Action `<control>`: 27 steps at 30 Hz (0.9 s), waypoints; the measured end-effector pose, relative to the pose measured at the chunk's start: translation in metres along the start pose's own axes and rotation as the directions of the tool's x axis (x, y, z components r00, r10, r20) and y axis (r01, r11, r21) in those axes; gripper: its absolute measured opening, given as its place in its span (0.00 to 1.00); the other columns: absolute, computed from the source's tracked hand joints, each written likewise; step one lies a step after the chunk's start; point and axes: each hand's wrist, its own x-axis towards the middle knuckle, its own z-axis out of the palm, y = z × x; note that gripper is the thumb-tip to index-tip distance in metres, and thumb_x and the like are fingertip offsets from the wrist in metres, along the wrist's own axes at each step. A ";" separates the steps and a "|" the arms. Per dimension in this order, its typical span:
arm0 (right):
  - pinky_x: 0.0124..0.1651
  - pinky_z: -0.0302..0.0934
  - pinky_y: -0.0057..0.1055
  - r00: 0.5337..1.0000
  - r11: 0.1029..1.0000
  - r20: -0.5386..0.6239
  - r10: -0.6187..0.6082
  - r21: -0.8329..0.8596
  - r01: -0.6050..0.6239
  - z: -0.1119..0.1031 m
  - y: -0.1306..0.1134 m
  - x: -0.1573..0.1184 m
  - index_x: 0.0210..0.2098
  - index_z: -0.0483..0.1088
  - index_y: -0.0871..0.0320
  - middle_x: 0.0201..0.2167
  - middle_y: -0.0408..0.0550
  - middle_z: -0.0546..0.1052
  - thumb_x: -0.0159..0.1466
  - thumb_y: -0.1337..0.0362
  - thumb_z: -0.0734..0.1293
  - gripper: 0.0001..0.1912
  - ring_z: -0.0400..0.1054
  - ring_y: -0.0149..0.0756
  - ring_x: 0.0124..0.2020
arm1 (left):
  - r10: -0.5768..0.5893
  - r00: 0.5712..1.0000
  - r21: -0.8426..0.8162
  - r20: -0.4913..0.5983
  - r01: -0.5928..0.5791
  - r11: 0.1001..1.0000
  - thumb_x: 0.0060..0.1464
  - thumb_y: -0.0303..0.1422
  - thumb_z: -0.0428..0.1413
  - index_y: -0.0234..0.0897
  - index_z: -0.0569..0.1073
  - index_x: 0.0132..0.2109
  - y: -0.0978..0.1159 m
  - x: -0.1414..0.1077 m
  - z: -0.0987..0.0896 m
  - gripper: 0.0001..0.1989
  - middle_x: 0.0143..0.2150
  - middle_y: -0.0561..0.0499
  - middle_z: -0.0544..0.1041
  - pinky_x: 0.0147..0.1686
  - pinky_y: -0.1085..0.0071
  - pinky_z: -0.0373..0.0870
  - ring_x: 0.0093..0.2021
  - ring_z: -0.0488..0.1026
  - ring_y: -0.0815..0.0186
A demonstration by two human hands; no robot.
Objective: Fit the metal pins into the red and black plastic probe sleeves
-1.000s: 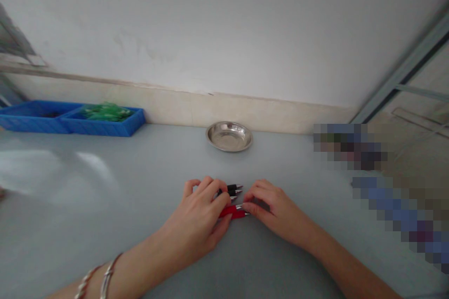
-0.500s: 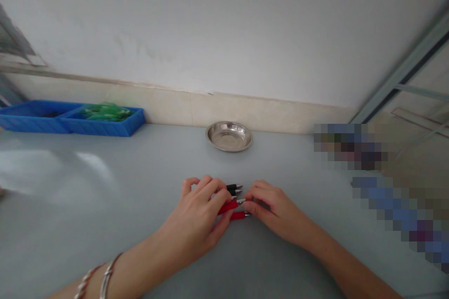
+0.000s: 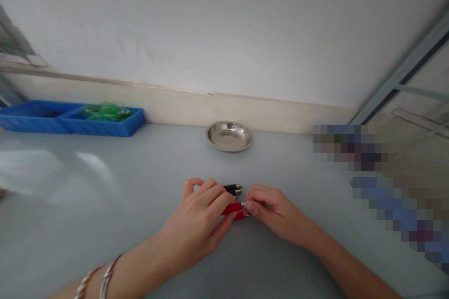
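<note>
My left hand (image 3: pixel 205 212) is closed around the body of a red pen (image 3: pixel 233 208), whose silvery tip points right. My right hand (image 3: pixel 268 203) pinches that tip between thumb and forefinger. Just below lies a second red pen (image 3: pixel 239 215), partly covered by my left fingers. Beyond them, black pens (image 3: pixel 232 188) stick out from behind my left hand with their metal tips to the right. The rear ends of all the pens are hidden under my left hand.
A shallow steel dish (image 3: pixel 229 137) stands near the wall. Two joined blue trays (image 3: pixel 101 128) sit at the far left, one with a green plastic bag (image 3: pixel 107 112) in it. Blurred-out patches cover the right edge of the grey table (image 3: pixel 168 159).
My right fingers have closed on the tip of the upper red pen. Both hands have shifted slightly to the right and toward me.
</note>
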 end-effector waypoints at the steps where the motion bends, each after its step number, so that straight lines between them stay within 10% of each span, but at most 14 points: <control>1: 0.31 0.54 0.24 1.000 1.000 0.004 -0.001 0.009 0.001 0.000 -0.001 0.000 0.25 0.65 0.60 0.25 0.42 0.68 0.65 0.55 0.54 0.19 0.60 0.26 0.27 | 0.007 1.000 -0.008 -0.002 -0.007 1.000 0.56 0.29 0.49 0.38 0.69 0.36 0.000 0.000 0.000 0.04 0.31 0.53 0.72 0.41 0.64 0.52 0.35 0.65 0.65; 14: 0.33 0.54 0.23 0.998 0.997 0.002 -0.056 -0.052 0.056 0.000 -0.003 0.000 0.23 0.64 0.60 0.23 0.41 0.67 0.64 0.65 0.57 0.14 0.60 0.26 0.28 | 0.031 0.999 -0.057 -0.035 -0.033 0.998 0.58 0.30 0.48 0.38 0.71 0.34 0.002 0.000 -0.002 0.08 0.28 0.54 0.71 0.39 0.66 0.52 0.32 0.64 0.67; 27: 0.35 0.55 0.26 0.998 0.989 -0.051 -0.037 -0.142 0.030 0.000 0.001 -0.002 0.35 0.68 0.59 0.28 0.44 0.71 0.60 0.55 0.62 0.13 0.63 0.29 0.30 | 0.024 0.995 -0.056 -0.102 -0.030 0.998 0.57 0.28 0.51 0.38 0.72 0.37 -0.003 -0.001 0.003 0.05 0.28 0.55 0.71 0.39 0.67 0.51 0.31 0.65 0.69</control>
